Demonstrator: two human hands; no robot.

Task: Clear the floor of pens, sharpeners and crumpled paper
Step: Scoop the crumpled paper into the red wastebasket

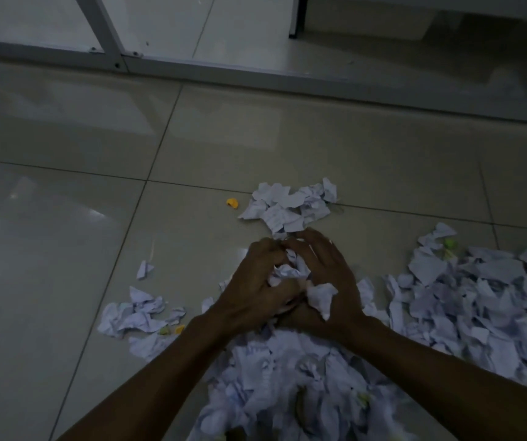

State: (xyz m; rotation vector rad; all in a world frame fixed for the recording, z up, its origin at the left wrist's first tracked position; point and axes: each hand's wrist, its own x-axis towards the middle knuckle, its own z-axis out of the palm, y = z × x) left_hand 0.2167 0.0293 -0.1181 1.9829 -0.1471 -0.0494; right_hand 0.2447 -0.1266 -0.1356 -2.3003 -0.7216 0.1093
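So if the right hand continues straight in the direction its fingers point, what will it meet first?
Most likely the separate clump of crumpled white paper lying on the tiled floor just beyond the fingertips of the right hand. Depth is hard to judge here.

Between my palms I have a wad of crumpled paper (291, 272), white and creased, with one loose piece (321, 297) sticking out over my right wrist. Beyond my fingers a small heap of crumpled sheets (291, 206) lies on the tiles, and just left of it sits a small orange bit (232, 203), too small to tell what it is. A large heap (466, 300) spreads to my right, more (287, 386) lies under my forearms, and a smaller cluster (135, 316) lies left.
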